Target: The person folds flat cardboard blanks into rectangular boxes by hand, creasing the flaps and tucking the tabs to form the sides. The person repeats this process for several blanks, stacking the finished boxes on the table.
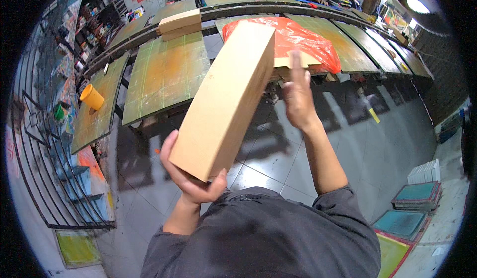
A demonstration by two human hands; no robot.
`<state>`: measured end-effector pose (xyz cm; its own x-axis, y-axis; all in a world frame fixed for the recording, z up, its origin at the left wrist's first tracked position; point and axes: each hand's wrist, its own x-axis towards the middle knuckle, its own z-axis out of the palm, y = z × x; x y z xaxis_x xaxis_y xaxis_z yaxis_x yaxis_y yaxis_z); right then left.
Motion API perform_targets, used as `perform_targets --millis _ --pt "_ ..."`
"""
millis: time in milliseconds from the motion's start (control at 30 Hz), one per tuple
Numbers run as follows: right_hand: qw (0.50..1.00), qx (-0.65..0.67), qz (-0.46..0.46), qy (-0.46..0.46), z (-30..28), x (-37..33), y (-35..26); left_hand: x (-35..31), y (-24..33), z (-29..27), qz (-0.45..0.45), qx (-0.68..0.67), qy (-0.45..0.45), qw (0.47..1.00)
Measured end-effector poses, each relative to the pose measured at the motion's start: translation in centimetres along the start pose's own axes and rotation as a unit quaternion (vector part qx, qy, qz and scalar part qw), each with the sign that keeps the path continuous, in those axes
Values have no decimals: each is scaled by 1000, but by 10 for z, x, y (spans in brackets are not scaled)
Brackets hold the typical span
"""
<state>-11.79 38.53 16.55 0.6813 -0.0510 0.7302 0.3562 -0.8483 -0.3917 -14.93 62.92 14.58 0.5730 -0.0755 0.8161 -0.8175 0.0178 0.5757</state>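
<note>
Cardboard box (223, 99) in the grip of the left hand (194, 184) at its near end, tilted before the table (166, 71), with the right hand (300, 101) open just beside; looks like a handling step, probably calling next for steady two-handed support.

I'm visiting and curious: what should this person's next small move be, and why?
Perhaps bring the right hand against the long cardboard box to steady it: that hand looks open, while only the left hand grips the box, at its near end.
</note>
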Motion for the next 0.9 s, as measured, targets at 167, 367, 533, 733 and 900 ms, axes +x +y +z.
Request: perform_targets --millis 167,367,533,733,900 --pt "952 15 -304 -26 5 -18 -42 6 -29 14 188 122 -3 975" --pt "976 4 -218 -10 18 6 -20 -3 -40 -12 231 228 -66 943" --pt "941 23 -330 -69 60 4 -2 8 -44 -35 235 253 -152 926" --pt "948 317 8 -22 112 54 12 29 -92 -84 309 231 -207 899" --pt "804 547 134 -192 177 88 38 81 -168 -124 -32 49 -90 994"
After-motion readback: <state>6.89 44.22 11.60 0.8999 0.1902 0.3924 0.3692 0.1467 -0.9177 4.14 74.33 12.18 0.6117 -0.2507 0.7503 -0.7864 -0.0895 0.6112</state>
